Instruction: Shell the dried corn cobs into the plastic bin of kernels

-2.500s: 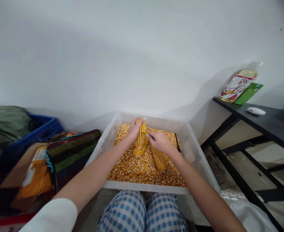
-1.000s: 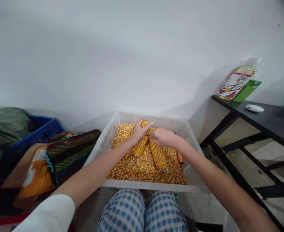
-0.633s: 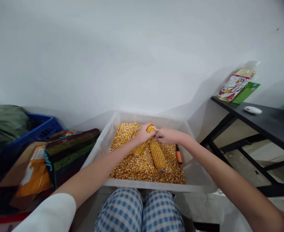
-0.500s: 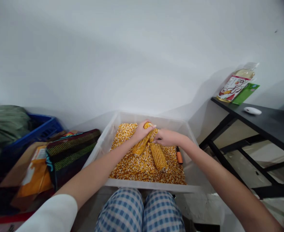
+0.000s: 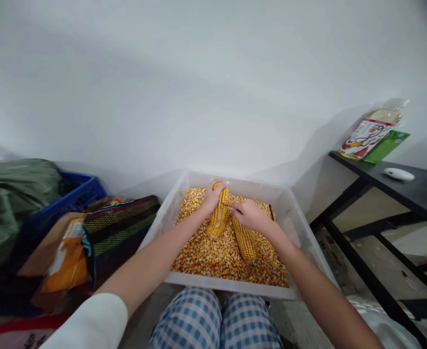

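Note:
A clear plastic tub (image 5: 290, 209) of loose yellow corn kernels (image 5: 213, 252) sits in front of my knees. My left hand (image 5: 211, 195) is closed round a corn cob (image 5: 220, 217) standing upright on the kernels. My right hand (image 5: 245, 213) pinches a thin dark tool (image 5: 228, 205) whose tip touches the cob's side. A second corn cob (image 5: 245, 239) lies flat on the kernels under my right wrist.
To the left lie a dark mesh bag (image 5: 118, 224), an orange package (image 5: 65, 261), a blue crate (image 5: 66, 203) and green cloth (image 5: 14, 194). On the right stands a black table (image 5: 391, 194) with a bottle (image 5: 370, 132), a green packet (image 5: 385, 146) and a white mouse (image 5: 398, 173).
The cob in my left hand has been tipped from slanted back to upright. My right hand has drawn back toward me, covering the orange-handled tool that lay at the tub's right side.

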`<state>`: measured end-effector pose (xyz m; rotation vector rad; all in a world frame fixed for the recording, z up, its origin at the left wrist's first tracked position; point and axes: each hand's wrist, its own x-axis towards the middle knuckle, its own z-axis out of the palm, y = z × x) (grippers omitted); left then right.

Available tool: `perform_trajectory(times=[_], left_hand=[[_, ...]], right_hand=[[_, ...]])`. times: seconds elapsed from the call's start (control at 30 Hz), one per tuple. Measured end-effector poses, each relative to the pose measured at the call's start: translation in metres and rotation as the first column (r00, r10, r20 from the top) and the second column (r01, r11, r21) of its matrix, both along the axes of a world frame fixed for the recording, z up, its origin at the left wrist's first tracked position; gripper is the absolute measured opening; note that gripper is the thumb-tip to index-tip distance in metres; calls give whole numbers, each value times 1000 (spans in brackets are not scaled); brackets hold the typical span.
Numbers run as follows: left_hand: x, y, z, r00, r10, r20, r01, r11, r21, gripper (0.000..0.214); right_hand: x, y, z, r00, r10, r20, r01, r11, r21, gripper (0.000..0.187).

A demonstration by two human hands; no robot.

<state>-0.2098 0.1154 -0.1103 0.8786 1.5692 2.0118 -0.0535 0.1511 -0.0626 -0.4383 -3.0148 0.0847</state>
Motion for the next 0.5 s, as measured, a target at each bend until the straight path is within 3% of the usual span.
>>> perform_trajectory(times=[0.2, 0.4, 0.5], left_hand=[[2, -1, 0, 999, -35, 21, 34, 999, 34, 25], [11, -6, 8, 979, -188, 77, 183, 981, 70, 27], [12, -8, 10, 960, -269, 78, 265, 962, 60, 27]], right_hand=[[9, 5, -4, 999, 38, -24, -38, 999, -22, 32], [4, 7, -10, 994, 101, -47, -109, 962, -250, 32], [6, 12, -7, 994, 81, -72, -98, 953, -285, 32]])
